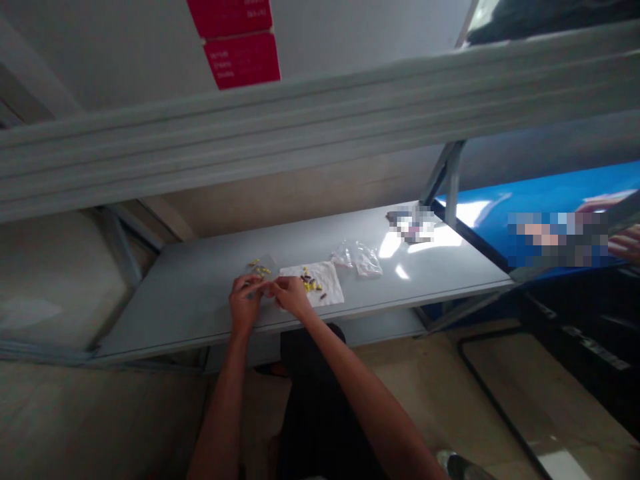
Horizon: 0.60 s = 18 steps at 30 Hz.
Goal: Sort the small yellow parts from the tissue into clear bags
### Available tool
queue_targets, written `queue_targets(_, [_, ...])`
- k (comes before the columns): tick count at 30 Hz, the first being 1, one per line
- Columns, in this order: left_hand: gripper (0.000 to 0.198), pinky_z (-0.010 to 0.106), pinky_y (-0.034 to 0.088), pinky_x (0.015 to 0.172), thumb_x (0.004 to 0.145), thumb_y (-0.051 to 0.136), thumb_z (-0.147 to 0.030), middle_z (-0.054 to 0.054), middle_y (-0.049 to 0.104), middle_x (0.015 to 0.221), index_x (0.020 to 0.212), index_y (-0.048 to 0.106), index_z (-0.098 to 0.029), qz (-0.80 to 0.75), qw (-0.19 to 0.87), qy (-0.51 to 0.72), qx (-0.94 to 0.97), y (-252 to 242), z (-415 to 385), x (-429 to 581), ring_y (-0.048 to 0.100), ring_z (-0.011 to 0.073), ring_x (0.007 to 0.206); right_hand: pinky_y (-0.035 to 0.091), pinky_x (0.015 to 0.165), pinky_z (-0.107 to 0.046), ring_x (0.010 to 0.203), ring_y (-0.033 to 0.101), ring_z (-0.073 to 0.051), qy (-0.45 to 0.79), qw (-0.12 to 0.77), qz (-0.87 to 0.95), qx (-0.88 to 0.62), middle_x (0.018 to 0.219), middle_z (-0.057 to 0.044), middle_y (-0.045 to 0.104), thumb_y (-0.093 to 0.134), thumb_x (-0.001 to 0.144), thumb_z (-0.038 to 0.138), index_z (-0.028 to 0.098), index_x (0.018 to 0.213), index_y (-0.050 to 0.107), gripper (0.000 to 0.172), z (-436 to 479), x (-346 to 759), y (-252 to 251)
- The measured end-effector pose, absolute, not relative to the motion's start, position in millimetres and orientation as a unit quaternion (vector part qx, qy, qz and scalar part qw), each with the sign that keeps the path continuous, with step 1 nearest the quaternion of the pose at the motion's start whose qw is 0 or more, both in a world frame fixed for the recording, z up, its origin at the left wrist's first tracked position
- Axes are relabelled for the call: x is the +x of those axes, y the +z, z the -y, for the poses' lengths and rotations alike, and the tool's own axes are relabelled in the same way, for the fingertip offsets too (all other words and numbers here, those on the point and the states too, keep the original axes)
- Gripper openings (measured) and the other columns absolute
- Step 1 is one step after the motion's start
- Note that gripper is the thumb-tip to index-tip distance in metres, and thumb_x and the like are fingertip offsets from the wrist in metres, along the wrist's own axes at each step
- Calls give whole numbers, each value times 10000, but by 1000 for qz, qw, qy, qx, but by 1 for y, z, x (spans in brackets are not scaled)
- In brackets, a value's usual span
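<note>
Grey metal shelf (185, 320): left hand (245, 301) and right hand (293, 297) near front edge, fingertips meeting, any hold too small to tell. Small yellow capsules (259, 269) loose at hands' 11 o'clock; yellow-and-brown capsules (310, 283) on white paper napkin (333, 287) at 2 o'clock; clear plastic bag (356, 259) farther out, 2 o'clock.

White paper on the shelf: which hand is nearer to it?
Right. The right hand is over the near left corner of the white paper; the left hand is farther left, off the paper, near small yellow pieces.
</note>
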<state>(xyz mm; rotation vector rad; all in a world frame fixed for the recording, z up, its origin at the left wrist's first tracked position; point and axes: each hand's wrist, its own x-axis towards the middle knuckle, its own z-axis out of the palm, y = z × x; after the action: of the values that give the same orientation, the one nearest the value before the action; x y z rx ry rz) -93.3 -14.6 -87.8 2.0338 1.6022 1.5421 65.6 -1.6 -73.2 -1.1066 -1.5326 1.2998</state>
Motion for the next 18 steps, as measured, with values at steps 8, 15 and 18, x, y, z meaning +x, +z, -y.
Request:
queue_targets(8, [151,385,535,874,870,645,-231,62,649,979,904,793,-229,-551,73,494,668,-95,13,-93,631,211,923,348,417,-199,371,454,-89,536,430,594,-418,517,22,589,557,911,408,169,797,695,298,1,68,-93])
queue_targets(15, [267,367,518,915,863,589,-182,65,662,1104,1042,774,-254,-517,153,523,660,-89,14,-93,627,203,1009,382,471,-212,446,504,-109,506,476,573,-435,579,9,607,568,839,342,172,781,658,201,1,67,-100])
queue_targets(18, [213,337,528,861,870,633,-276,72,703,1060,1037,752,-216,-514,227,560,609,-84,20,-93,657,207,962,390,525,-217,522,529,-121,460,492,595,-438,621,9,609,580,826,342,174,798,647,183,3,67,-98])
